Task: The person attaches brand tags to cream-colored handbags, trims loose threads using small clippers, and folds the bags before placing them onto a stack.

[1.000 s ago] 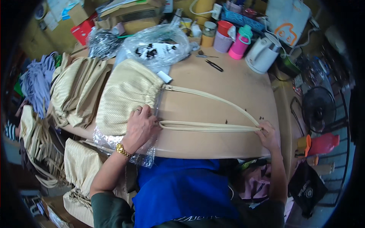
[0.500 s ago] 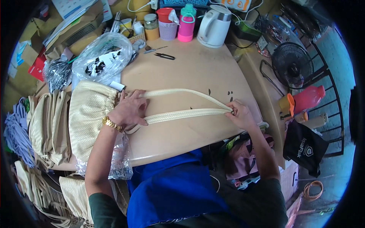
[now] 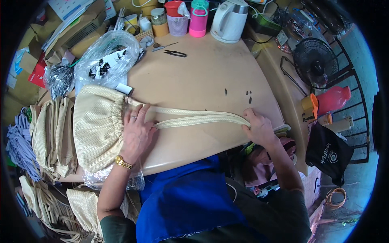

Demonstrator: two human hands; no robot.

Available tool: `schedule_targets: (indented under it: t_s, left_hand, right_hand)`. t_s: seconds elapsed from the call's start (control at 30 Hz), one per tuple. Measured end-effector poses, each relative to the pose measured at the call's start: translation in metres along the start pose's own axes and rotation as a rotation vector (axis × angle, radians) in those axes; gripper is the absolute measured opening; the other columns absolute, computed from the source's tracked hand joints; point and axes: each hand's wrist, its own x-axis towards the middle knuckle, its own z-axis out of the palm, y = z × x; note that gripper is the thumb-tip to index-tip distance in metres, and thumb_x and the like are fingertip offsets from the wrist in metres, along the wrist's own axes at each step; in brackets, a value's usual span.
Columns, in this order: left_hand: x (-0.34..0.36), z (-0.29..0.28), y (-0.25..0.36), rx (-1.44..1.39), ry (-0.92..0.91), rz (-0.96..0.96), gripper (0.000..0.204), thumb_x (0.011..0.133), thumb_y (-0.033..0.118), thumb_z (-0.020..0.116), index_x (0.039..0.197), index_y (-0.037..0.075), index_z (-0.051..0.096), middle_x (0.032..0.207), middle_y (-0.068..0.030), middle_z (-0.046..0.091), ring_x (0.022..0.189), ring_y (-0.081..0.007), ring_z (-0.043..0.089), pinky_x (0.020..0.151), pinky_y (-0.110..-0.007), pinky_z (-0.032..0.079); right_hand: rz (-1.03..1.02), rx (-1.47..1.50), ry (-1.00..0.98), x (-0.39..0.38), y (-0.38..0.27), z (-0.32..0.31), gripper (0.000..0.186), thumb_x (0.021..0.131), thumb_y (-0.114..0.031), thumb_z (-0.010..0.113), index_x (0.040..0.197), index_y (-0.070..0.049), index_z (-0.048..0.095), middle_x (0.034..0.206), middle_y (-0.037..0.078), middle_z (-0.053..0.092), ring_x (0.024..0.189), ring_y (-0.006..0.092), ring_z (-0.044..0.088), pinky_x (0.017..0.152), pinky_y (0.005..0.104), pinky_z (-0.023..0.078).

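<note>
A cream herringbone-weave drawstring bag (image 3: pixel 95 127) lies on the left part of the table, its mouth gathered in pleats. From that mouth, two cream straps (image 3: pixel 194 120) run to the right and meet at my right hand. My left hand (image 3: pixel 137 131) rests beside the gathered mouth, fingers stretched and lying over the start of the straps. It wears a ring, and a gold watch circles the wrist. My right hand (image 3: pixel 259 127) is closed around the far end of the straps near the table's right side; the very end is hidden in the fingers.
Black thread snips (image 3: pixel 175 53) lie at the back of the tan table (image 3: pixel 194 85). Behind stand a pink bottle (image 3: pixel 198 20) and a white kettle (image 3: pixel 229 22). A clear plastic bag (image 3: pixel 107 54) sits behind the drawstring bag; folded cream pieces (image 3: pixel 52 139) are stacked at left. A black fan (image 3: pixel 316 62) stands at right.
The two straps have come closer together and lie nearly side by side. My left hand's fingers have flattened and turned forward over the straps. My right hand has turned and shifted slightly right.
</note>
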Motion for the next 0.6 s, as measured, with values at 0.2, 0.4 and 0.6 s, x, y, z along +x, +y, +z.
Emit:
schedule_targets:
  t_s: [0.2, 0.4, 0.6]
  left_hand:
    - [-0.019, 0.01, 0.013, -0.146, -0.062, -0.059, 0.028, 0.081, 0.013, 0.07, 0.108, 0.005, 0.065, 0.089, -0.0113, 0.06, 0.078, -0.0293, 0.064, 0.068, -0.038, 0.054]
    - [-0.027, 0.017, 0.012, -0.379, -0.012, -0.083, 0.02, 0.087, 0.012, 0.066, 0.103, 0.002, 0.069, 0.09, -0.0132, 0.059, 0.077, -0.0321, 0.062, 0.069, -0.04, 0.052]
    - [-0.047, 0.015, 0.009, -0.381, 0.005, -0.134, 0.02, 0.089, 0.015, 0.063, 0.103, 0.004, 0.071, 0.088, -0.0127, 0.056, 0.08, -0.031, 0.057, 0.074, -0.043, 0.047]
  right_hand:
    - [-0.112, 0.187, -0.142, -0.016, -0.072, 0.03, 0.024, 0.081, -0.016, 0.066, 0.101, -0.009, 0.054, 0.082, 0.016, 0.066, 0.078, 0.0391, 0.066, 0.069, 0.0495, 0.053]
    - [-0.377, 0.504, -0.042, 0.028, -0.166, 0.094, 0.034, 0.083, -0.009, 0.067, 0.113, -0.003, 0.053, 0.085, 0.018, 0.064, 0.077, 0.036, 0.066, 0.067, 0.0457, 0.052]
    - [-0.498, 0.432, -0.222, 0.064, -0.168, 0.073, 0.067, 0.081, -0.009, 0.071, 0.139, -0.002, 0.037, 0.095, 0.02, 0.061, 0.083, 0.0389, 0.064, 0.074, 0.0468, 0.052]
